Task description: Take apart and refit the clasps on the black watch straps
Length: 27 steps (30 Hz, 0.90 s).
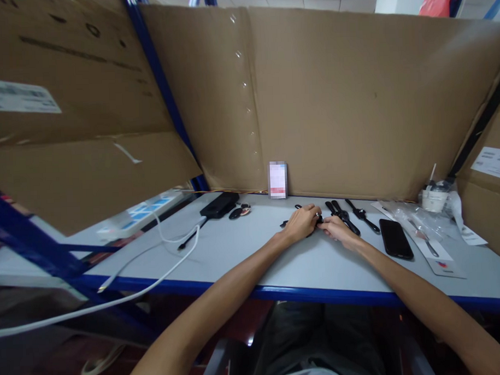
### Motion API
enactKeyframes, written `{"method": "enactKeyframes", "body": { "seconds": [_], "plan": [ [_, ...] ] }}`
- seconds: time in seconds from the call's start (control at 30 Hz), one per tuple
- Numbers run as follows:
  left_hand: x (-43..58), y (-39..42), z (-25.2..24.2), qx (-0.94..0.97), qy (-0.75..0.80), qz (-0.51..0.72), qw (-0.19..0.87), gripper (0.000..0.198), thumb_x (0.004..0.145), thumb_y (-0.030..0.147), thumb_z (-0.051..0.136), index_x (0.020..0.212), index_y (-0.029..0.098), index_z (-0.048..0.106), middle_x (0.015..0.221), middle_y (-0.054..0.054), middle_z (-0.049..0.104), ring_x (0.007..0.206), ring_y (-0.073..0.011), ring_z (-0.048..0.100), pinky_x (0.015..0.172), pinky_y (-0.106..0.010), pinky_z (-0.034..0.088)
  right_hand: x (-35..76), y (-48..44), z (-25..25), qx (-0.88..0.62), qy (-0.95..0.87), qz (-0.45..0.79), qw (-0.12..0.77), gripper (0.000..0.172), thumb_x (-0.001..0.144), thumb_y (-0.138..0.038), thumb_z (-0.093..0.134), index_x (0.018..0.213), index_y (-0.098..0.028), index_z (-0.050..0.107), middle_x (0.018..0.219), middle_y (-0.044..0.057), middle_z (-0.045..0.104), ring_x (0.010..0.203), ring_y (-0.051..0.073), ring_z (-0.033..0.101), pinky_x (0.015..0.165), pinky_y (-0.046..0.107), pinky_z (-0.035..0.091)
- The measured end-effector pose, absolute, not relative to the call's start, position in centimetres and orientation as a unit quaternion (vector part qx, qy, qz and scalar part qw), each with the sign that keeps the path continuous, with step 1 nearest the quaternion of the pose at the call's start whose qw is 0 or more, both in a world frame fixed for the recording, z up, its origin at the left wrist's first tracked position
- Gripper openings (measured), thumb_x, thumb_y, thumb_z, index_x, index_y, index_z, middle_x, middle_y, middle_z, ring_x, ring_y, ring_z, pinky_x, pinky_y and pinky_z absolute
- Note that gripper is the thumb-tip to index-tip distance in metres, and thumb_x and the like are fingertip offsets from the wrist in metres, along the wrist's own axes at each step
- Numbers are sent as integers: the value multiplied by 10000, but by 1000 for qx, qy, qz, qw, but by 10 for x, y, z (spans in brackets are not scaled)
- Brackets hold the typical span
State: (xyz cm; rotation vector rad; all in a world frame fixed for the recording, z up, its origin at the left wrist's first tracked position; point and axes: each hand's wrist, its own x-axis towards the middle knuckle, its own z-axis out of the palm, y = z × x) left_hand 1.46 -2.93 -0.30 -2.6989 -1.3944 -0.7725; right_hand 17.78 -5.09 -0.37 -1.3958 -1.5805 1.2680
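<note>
Both my hands meet over the tabletop, closed around a small black watch [319,220] that they mostly cover. My left hand [302,222] grips it from the left with bent fingers, and dark strap-like ends [283,224] show past that hand. From the right, my right hand [337,229] pinches it between thumb and fingers. Just right of the hands lie black watch straps [343,218], side by side. Beyond them rests another black watch [361,213] with its band stretched out. Fine detail of the held piece is hidden.
A lit phone [277,180] leans against the cardboard wall [332,97]. A dark phone [395,239], clear plastic packaging [425,219] and a white cup [434,198] are at right. Left are a black box [220,205], small round pieces [235,213], a white cable [171,269] and a power strip [144,213].
</note>
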Motion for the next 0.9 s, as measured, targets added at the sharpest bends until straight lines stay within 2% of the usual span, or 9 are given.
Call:
{"method": "enactKeyframes", "body": {
  "seconds": [0.07,0.13,0.23,0.43,0.5,0.6,0.67,0.77,0.9],
  "plan": [
    [14,-27,-3,-853,-454,-259,-6,301,921,131,484,1163,210,645,1068,-73,692,982,-215,651,799,-297,475,178,-51,-4,-529,-605,491,336,216,797,-224,622,646,-192,471,515,-68,395,437,74,295,426,248,162],
    [13,-25,-4,-850,-453,-269,-13,318,903,94,479,1138,210,661,1060,-70,694,1029,-213,636,829,-295,475,179,-51,-5,-532,-601,493,335,200,800,-229,624,661,-187,487,519,-70,398,436,72,289,427,248,157],
    [12,-23,-5,-850,-448,-277,-3,253,933,149,474,998,219,709,1056,-76,670,1024,-217,628,814,-297,473,179,-50,-4,-537,-598,493,334,182,800,-233,625,674,-180,505,526,-69,402,440,70,288,429,247,154],
    [14,-27,-4,-855,-443,-270,-10,215,961,288,514,991,208,711,991,-78,658,947,-217,634,792,-307,474,180,-51,-4,-526,-600,500,337,170,778,-234,626,672,-185,502,517,-73,388,442,72,283,429,247,144],
    [16,-29,-3,-855,-440,-273,-12,200,938,228,525,1042,206,695,1046,-81,664,996,-222,623,802,-309,477,180,-52,-3,-522,-606,496,338,190,774,-230,626,655,-189,485,518,-70,394,443,72,291,433,248,150],
    [17,-30,-2,-849,-445,-282,-24,338,887,80,471,1139,199,661,1071,-77,676,1029,-217,605,821,-316,485,179,-52,-3,-529,-602,493,338,202,772,-233,629,651,-192,473,520,-67,407,439,72,299,436,250,151],
    [17,-31,-1,-849,-443,-285,-22,339,868,58,459,1082,194,685,1051,-80,677,1054,-225,587,840,-328,490,179,-52,-3,-536,-595,496,336,169,776,-230,618,673,-189,491,520,-71,404,432,72,290,438,253,143],
    [16,-33,2,-862,-416,-290,-4,249,879,125,500,926,198,733,1085,-94,654,1109,-242,552,884,-348,492,179,-52,-3,-534,-591,499,341,133,774,-209,598,683,-183,506,521,-73,398,430,70,281,443,255,140],
    [13,-32,3,-859,-418,-295,26,220,872,179,542,864,183,761,1166,-121,610,1135,-261,534,948,-393,487,179,-51,-3,-538,-589,494,346,159,773,-208,600,656,-184,495,521,-69,402,433,69,286,442,257,148]
  ]
}}
